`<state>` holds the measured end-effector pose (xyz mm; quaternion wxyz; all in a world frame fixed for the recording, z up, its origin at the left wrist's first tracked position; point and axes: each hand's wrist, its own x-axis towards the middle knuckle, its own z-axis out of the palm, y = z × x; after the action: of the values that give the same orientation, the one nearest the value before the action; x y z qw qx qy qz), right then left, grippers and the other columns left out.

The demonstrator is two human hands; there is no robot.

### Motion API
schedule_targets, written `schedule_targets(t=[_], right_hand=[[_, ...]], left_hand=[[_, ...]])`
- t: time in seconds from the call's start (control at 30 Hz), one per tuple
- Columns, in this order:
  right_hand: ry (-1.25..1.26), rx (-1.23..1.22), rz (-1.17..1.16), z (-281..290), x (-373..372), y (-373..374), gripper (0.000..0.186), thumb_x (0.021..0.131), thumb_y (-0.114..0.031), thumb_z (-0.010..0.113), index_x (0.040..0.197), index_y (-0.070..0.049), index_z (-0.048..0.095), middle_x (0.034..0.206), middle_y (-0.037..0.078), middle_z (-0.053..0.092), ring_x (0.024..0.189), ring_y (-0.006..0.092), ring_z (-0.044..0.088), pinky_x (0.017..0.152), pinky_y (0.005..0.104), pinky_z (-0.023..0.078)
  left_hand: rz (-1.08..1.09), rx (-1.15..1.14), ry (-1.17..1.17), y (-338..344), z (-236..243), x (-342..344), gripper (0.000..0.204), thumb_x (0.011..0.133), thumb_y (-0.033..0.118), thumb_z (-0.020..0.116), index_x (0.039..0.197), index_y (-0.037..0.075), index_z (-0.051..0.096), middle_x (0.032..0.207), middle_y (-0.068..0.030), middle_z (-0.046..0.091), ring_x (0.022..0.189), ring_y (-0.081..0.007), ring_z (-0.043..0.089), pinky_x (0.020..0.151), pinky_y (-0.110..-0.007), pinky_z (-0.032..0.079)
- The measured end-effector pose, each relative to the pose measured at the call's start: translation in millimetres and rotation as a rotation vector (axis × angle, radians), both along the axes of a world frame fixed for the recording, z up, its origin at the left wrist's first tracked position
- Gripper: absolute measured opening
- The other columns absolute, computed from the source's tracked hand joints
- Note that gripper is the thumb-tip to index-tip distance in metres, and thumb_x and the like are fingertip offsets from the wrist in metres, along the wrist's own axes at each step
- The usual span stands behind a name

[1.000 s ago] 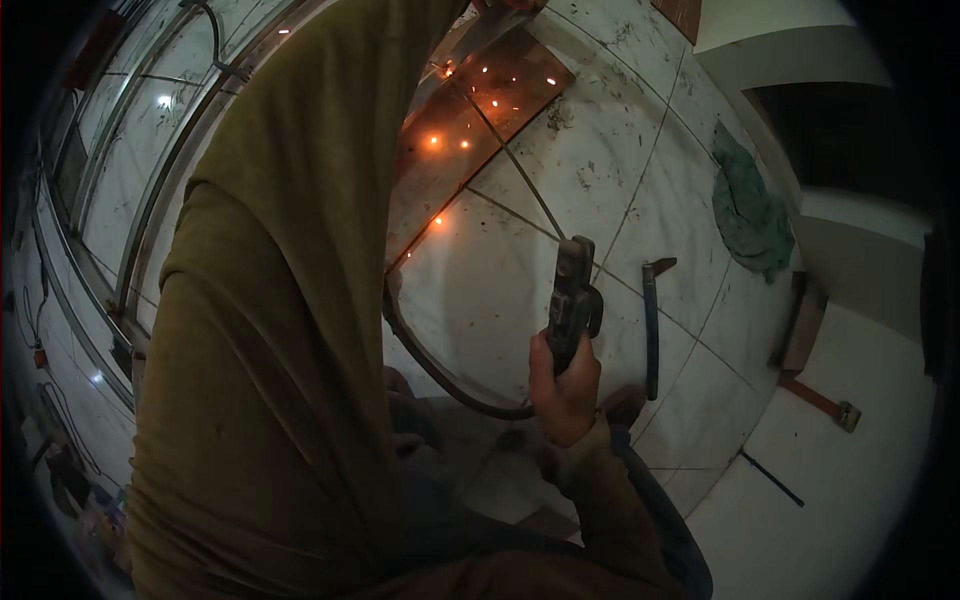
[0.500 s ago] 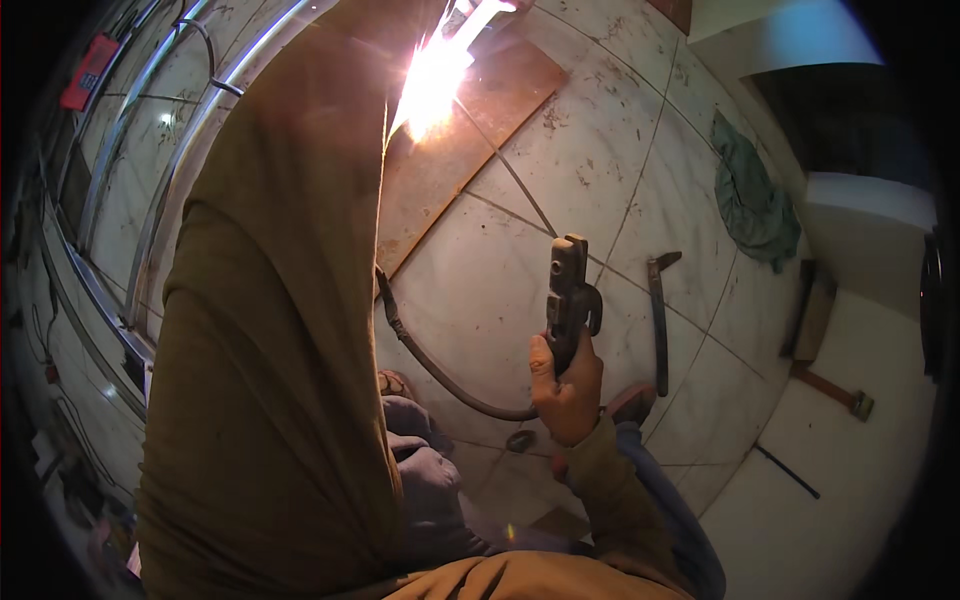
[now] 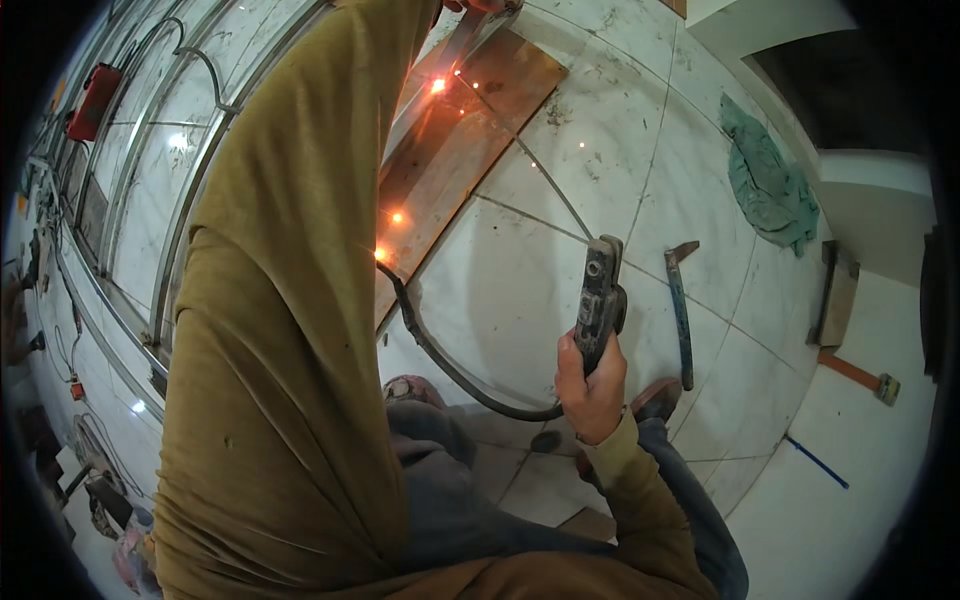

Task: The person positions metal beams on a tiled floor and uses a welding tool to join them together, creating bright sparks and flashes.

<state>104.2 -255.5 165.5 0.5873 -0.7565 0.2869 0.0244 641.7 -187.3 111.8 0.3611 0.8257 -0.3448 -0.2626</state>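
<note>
My right hand is closed around a black welding electrode holder. A thin electrode runs from its jaws up and left to a glowing orange spot on a metal bar. The bar lies over a brown wooden board on the floor. At the top edge the fingers of my left hand close on the bar's far end; most of that hand is cut off or behind my sleeve. A thick cable curves from the holder toward the board. Small sparks glow over the board.
Left of my sleeve lie long metal frame rails and a red box-shaped tool. To the right are a chipping hammer, a green cloth, an orange-handled brush-like tool and a blue rod.
The bright white arc has died to a small orange glow with scattered sparks. My right hand and the holder have shifted slightly right in the picture.
</note>
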Motion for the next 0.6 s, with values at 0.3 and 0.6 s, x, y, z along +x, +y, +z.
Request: schedule_targets(t=[0.3, 0.6], right_hand=[[0.026, -0.035, 0.064, 0, 7, 8, 0.016, 0.094, -0.01, 0.063, 0.1, 0.002, 0.056, 0.068, 0.009, 0.062, 0.058, 0.0157, 0.059, 0.055, 0.0319, 0.047], [-0.023, -0.154, 0.111, 2, 15, 10, 0.019, 0.093, -0.012, 0.065, 0.1, 0.003, 0.057, 0.069, 0.012, 0.063, 0.06, 0.0179, 0.061, 0.056, 0.0336, 0.048]], left_hand=[[-0.045, -0.145, 0.003, 20, -20, 23, 0.106, 0.06, 0.02, 0.096, 0.148, 0.005, 0.041, 0.094, -0.0186, 0.071, 0.078, -0.025, 0.07, 0.064, -0.037, 0.057], [0.225, 0.17, -0.446, 17, -9, 23, 0.105, 0.053, 0.048, 0.095, 0.135, 0.0, 0.053, 0.128, -0.0245, 0.062, 0.124, -0.0362, 0.057, 0.103, -0.042, 0.047]])
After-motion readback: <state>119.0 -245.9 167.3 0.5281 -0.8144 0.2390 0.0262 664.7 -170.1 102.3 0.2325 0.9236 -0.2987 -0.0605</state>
